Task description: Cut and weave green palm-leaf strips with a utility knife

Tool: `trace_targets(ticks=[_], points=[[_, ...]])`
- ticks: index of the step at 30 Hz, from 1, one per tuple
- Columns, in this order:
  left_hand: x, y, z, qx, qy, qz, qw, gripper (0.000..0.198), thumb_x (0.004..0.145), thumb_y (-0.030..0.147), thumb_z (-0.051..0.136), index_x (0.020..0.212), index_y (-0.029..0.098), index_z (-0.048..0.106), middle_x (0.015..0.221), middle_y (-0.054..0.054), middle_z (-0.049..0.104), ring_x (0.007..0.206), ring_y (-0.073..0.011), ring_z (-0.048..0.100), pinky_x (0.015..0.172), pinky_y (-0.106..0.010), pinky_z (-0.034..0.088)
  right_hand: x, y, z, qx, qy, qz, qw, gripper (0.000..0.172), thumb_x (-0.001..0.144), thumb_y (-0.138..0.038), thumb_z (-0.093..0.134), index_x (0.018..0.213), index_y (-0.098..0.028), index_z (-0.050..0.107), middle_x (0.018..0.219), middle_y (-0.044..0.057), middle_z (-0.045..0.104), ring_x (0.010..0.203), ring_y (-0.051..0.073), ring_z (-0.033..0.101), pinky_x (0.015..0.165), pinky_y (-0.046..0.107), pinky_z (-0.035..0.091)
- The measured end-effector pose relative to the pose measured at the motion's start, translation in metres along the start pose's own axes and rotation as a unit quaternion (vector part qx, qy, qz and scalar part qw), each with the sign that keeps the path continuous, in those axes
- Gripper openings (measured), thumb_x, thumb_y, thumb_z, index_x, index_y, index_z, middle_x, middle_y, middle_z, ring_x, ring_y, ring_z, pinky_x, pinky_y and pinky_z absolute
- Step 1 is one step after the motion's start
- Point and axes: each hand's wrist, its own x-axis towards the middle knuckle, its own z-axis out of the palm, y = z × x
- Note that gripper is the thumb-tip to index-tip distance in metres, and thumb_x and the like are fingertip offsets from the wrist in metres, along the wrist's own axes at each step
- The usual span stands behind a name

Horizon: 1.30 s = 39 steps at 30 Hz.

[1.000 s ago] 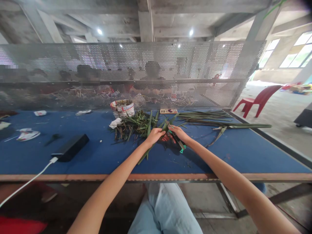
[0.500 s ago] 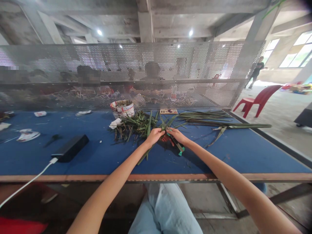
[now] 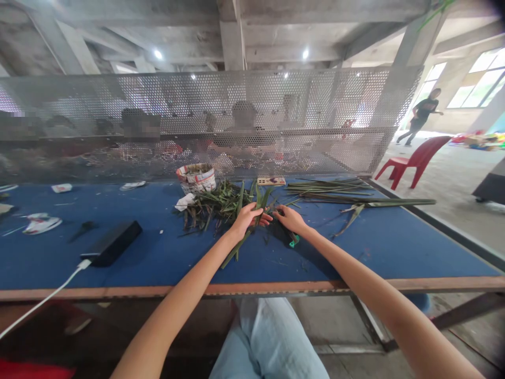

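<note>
My left hand [image 3: 246, 218] is closed around a long green leaf strip [image 3: 236, 246] that trails toward the table's front edge. Close beside it, my right hand [image 3: 289, 219] is closed on a teal-handled tool [image 3: 292, 242], its handle tip poking out below the hand. Both hands meet over the blue table [image 3: 355, 252], just in front of a pile of cut green leaves [image 3: 215, 202]. What passes between the fingers is too small to make out.
A bundle of long leaves [image 3: 347, 192] lies at the back right. A paper-wrapped basket [image 3: 196, 177] stands behind the pile. A black power bank [image 3: 112, 242] with a white cable [image 3: 43, 300] lies left. A perforated metal screen [image 3: 197, 116] backs the table; people sit behind it.
Both hands have dropped slightly toward the table and shifted a little left. The leaf tips between them now stand up less. A person walks into view at the far right.
</note>
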Motion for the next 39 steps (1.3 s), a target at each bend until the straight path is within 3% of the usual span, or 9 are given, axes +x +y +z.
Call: trace_targets(ticks=[2, 6, 8, 10, 15, 21, 26, 30, 39], points=[[-0.001, 0.0, 0.0, 0.002, -0.019, -0.013, 1.0, 0.017, 0.077, 0.026, 0.061, 0.088, 0.014, 0.062, 0.077, -0.008, 0.074, 0.066, -0.0186, 0.068, 0.068, -0.03, 0.051, -0.004, -0.004, -0.002, -0.019, 0.02, -0.022, 0.999, 0.018, 0.073, -0.027, 0.063, 0.09, -0.02, 0.061, 0.082, 0.005, 0.064, 0.079, 0.02, 0.057, 0.077, 0.031, 0.042], [0.0, -0.002, 0.001, 0.02, -0.012, -0.028, 0.999, 0.016, 0.074, 0.026, 0.065, 0.083, 0.013, 0.066, 0.077, -0.008, 0.074, 0.066, -0.0174, 0.067, 0.07, -0.029, 0.051, -0.011, -0.018, -0.007, -0.011, 0.097, -0.075, 0.992, 0.028, 0.087, -0.033, 0.045, 0.112, -0.023, 0.053, 0.092, 0.005, 0.062, 0.079, 0.019, 0.055, 0.074, 0.029, 0.041], [0.0, -0.002, 0.002, 0.023, -0.011, -0.035, 0.999, 0.015, 0.073, 0.025, 0.067, 0.081, 0.012, 0.067, 0.075, -0.007, 0.073, 0.065, -0.0169, 0.067, 0.07, -0.029, 0.05, -0.014, -0.023, -0.008, 0.021, 0.125, -0.119, 0.985, 0.028, 0.09, -0.037, 0.042, 0.113, -0.025, 0.052, 0.085, 0.002, 0.061, 0.07, 0.017, 0.053, 0.068, 0.027, 0.041], [0.001, -0.003, 0.002, 0.026, -0.014, -0.038, 0.999, 0.015, 0.072, 0.025, 0.067, 0.08, 0.012, 0.068, 0.073, -0.007, 0.072, 0.063, -0.0166, 0.066, 0.069, -0.029, 0.05, -0.014, -0.024, -0.008, 0.053, 0.107, -0.138, 0.983, 0.023, 0.088, -0.039, 0.047, 0.103, -0.026, 0.057, 0.074, -0.001, 0.058, 0.062, 0.015, 0.049, 0.064, 0.025, 0.039], [0.003, -0.006, 0.0, 0.048, -0.021, -0.016, 0.999, 0.019, 0.074, 0.026, 0.067, 0.085, 0.012, 0.069, 0.075, -0.007, 0.073, 0.061, -0.0158, 0.065, 0.065, -0.028, 0.049, -0.01, -0.02, -0.002, 0.146, 0.027, -0.075, 0.986, 0.017, 0.078, -0.039, 0.061, 0.076, -0.023, 0.062, 0.062, -0.002, 0.054, 0.059, 0.013, 0.046, 0.056, 0.022, 0.035], [0.006, -0.014, -0.003, 0.077, -0.066, -0.014, 0.995, 0.019, 0.072, 0.026, 0.068, 0.082, 0.01, 0.07, 0.074, -0.01, 0.073, 0.061, -0.017, 0.066, 0.065, -0.028, 0.05, -0.005, -0.02, -0.003, 0.251, -0.038, -0.004, 0.967, 0.036, 0.082, -0.051, 0.051, 0.076, -0.017, 0.064, 0.045, -0.006, 0.043, 0.039, 0.009, 0.037, 0.042, 0.022, 0.029], [0.008, -0.017, -0.005, 0.082, -0.072, -0.022, 0.994, 0.018, 0.072, 0.025, 0.068, 0.081, 0.01, 0.069, 0.072, -0.01, 0.073, 0.059, -0.017, 0.065, 0.063, -0.028, 0.05, -0.001, -0.018, -0.01, 0.343, -0.053, 0.06, 0.936, 0.031, 0.081, -0.044, 0.056, 0.093, -0.016, 0.065, 0.056, -0.003, 0.055, 0.047, 0.009, 0.051, 0.046, 0.021, 0.039], [0.009, -0.018, -0.005, 0.085, -0.065, -0.028, 0.994, 0.017, 0.071, 0.026, 0.069, 0.078, 0.011, 0.069, 0.07, -0.009, 0.073, 0.057, -0.0163, 0.065, 0.059, -0.026, 0.049, 0.003, -0.018, -0.012, 0.39, -0.051, 0.102, 0.914, 0.022, 0.085, -0.034, 0.051, 0.093, -0.018, 0.063, 0.075, 0.003, 0.067, 0.061, 0.012, 0.063, 0.051, 0.021, 0.046], [0.007, -0.015, -0.002, 0.089, -0.067, -0.035, 0.993, 0.018, 0.07, 0.027, 0.07, 0.074, 0.01, 0.067, 0.07, -0.01, 0.073, 0.056, -0.0157, 0.065, 0.056, -0.025, 0.047, 0.0, -0.023, -0.013, 0.42, -0.033, 0.131, 0.898, 0.011, 0.083, -0.027, 0.06, 0.083, -0.017, 0.064, 0.088, 0.006, 0.071, 0.071, 0.013, 0.066, 0.056, 0.02, 0.05]])
